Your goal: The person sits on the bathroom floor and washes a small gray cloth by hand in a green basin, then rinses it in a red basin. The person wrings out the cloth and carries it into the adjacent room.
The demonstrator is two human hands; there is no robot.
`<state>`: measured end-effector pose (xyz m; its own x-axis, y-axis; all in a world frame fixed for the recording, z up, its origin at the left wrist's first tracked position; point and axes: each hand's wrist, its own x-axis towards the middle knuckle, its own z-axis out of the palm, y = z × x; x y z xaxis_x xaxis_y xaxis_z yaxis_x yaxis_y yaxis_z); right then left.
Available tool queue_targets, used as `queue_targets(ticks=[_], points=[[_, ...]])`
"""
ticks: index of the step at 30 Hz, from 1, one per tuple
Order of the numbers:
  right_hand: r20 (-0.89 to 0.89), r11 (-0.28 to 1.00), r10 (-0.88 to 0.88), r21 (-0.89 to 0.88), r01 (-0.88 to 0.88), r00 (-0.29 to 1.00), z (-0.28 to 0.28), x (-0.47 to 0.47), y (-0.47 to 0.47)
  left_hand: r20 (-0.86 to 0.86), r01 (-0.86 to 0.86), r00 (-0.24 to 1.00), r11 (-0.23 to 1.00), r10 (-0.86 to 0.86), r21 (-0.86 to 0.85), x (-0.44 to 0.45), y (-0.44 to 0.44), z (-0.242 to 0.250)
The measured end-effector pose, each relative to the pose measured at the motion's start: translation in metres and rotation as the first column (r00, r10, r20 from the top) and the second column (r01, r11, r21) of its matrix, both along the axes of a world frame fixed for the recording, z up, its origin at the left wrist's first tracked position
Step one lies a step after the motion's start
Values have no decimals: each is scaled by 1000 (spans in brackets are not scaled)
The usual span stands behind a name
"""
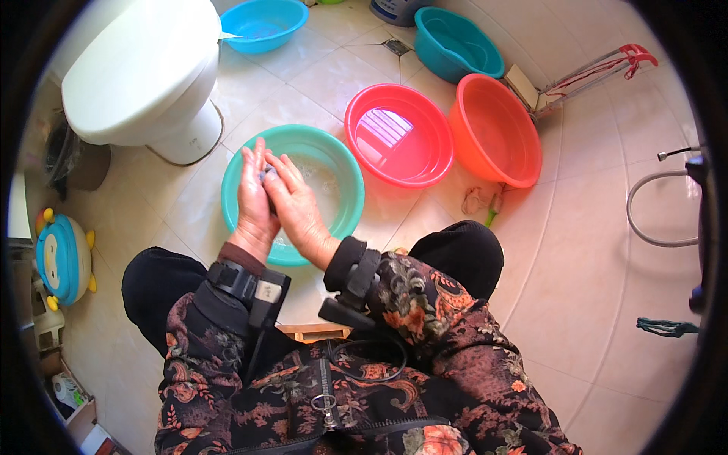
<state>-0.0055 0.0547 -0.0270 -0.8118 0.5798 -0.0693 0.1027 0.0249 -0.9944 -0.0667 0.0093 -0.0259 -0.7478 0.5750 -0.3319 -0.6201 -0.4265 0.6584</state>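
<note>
Both my hands are pressed together over a green plastic basin (348, 187) that holds cloudy, sudsy water. Between the palms is a small dark grey-blue cloth (267, 172), mostly hidden by the fingers. My left hand (251, 199) stands upright on one side of it, fingers extended. From the other side my right hand (296, 202) closes over it, thumb on the cloth. Just beyond, to the right, a red basin (372, 151) contains clear water with a window's reflection.
An orange basin (497, 131) leans by the red one. A teal basin (455, 42) and a blue basin (264, 25) stand farther back. The toilet (142, 74) is at upper left, beside a waste bin (85, 159). A brush (493, 209) lies on the tiled floor at right.
</note>
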Motion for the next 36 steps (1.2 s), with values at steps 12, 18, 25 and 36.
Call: queue_targets(ticks=[12,18,25,36], points=[[-158,999,-21,-53,13,987,2,2,1,79,-31,997,991,21,130,-1,-1,-9],[-112,1000,12,3,-12,994,10,-11,19,179,29,983,993,-50,116,25,1,-5],[-106,988,127,107,-116,986,12,9,-3,36,175,979,923,-199,342,-6,-12,-6],[-146,994,109,42,-104,983,17,7,-1,184,-50,982,994,31,99,5,-7,9]])
